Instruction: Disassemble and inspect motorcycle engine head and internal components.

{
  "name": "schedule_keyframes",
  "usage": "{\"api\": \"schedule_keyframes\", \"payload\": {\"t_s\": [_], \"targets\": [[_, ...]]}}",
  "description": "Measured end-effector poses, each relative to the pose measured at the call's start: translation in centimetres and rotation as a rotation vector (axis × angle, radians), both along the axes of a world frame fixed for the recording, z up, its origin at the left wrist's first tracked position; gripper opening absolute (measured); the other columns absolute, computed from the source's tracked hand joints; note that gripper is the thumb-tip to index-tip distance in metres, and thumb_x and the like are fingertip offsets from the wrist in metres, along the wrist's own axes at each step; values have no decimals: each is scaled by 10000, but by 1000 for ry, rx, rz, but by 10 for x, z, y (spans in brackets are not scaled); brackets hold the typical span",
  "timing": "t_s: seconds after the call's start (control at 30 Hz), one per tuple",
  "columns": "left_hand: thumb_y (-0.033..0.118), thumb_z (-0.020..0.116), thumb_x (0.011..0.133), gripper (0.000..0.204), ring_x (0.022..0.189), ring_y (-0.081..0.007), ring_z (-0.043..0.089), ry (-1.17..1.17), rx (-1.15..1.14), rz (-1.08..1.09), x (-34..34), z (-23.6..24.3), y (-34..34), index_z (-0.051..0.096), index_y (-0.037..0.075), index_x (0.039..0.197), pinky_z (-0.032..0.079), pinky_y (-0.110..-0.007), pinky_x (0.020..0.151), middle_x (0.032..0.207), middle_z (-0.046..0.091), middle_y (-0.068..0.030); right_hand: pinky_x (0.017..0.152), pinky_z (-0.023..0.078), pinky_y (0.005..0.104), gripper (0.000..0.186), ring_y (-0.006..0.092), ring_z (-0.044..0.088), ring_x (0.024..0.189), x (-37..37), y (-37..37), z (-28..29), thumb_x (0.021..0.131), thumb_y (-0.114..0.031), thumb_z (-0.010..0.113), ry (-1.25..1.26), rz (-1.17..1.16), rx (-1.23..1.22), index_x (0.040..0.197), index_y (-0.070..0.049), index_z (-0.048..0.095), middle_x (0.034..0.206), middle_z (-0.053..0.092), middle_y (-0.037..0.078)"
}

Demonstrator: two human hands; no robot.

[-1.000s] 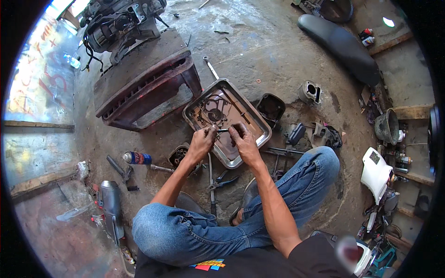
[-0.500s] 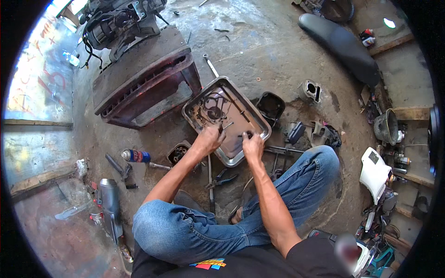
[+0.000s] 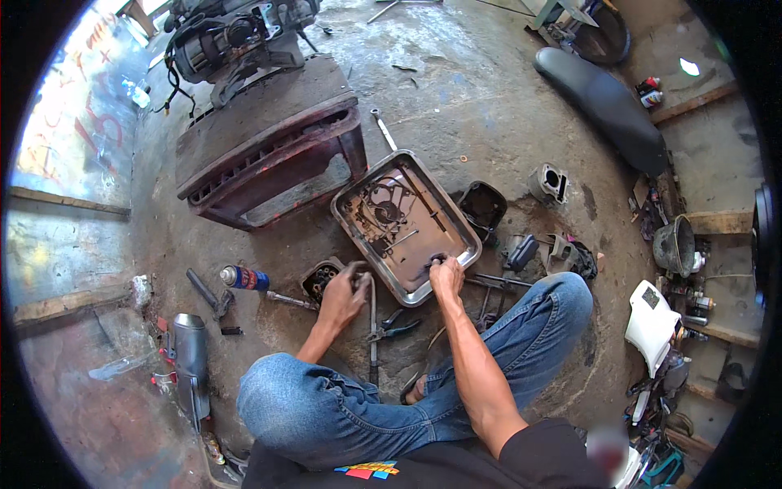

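Observation:
A rectangular metal tray point(image 3: 477, 236) with shallow brownish liquid lies before me, tilted across the floor. Inside it are a dark ring-shaped gasket point(image 3: 389, 213), small metal parts and a thin bolt point(image 3: 401, 242). My right hand point(image 3: 446, 275) is closed over the tray's near right end, its fingers round something small and dark that I cannot make out. Off the tray's left side, my left hand point(image 3: 344, 295) hovers with curled fingers beside a small box of metal parts point(image 3: 311, 285); what it holds, if anything, is hidden.
An engine point(image 3: 236, 49) rests on a dark red crate point(image 3: 273, 151) at the far left. Around me lie a spanner point(image 3: 383, 129), pliers point(image 3: 399, 326), a spray can point(image 3: 244, 278), a black bin point(image 3: 482, 204), a cylinder block point(image 3: 549, 184), a seat point(image 3: 599, 106) and a silencer point(image 3: 191, 359).
My left hand has left the tray and moved down and left to the small parts box. The thin bolt now lies in the tray. My right hand stays at the tray's near right.

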State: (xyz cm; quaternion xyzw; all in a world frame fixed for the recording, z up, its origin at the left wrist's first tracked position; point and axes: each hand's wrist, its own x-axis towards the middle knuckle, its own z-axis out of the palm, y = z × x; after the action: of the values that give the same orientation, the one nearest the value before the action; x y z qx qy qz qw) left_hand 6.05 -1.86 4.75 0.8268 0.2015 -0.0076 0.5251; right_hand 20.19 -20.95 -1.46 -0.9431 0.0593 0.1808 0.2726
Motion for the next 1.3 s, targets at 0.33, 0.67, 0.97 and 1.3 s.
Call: {"api": "schedule_keyframes", "payload": {"t_s": [0.33, 0.67, 0.97, 1.3], "targets": [[281, 648, 967, 558, 1092, -364, 613, 132, 46, 631, -114, -41, -3, 424, 10, 1401, 466, -419, 969, 1176, 633, -237, 879, 518, 485, 306, 413, 634, 1034, -5, 19, -11, 875, -157, 607, -169, 168, -20, 1159, -63, 673, 1105, 641, 221], [203, 679, 937, 625, 1245, -433, 529, -37, -100, 683, -110, -75, -12, 376, -13, 1440, 414, -459, 1046, 1353, 530, -285, 871, 509, 455, 237, 408, 650, 974, -10, 32, -40, 856, -150, 640, -331, 237, 41, 1033, -4, 698, 1020, 676, 230], [96, 674, 904, 550, 1189, -405, 586, -15, -100, 744, -102, -82, -4, 435, -6, 1388, 452, -450, 1010, 1271, 604, -259, 865, 509, 473, 306, 437, 641, 987, -10, 47, -33, 861, -151, 629, -278, 142, 50, 1102, 32, 671, 1037, 665, 254], [76, 740, 799, 648, 1121, -434, 613, 123, -20, 795, -124, -70, -11, 442, -32, 1365, 473, -460, 968, 1196, 623, -287, 664, 562, 477, 221, 411, 698, 726, -82, 105, -5, 941, -175, 588, -348, 744, 200, 935, 11, 706, 764, 695, 225]]}}
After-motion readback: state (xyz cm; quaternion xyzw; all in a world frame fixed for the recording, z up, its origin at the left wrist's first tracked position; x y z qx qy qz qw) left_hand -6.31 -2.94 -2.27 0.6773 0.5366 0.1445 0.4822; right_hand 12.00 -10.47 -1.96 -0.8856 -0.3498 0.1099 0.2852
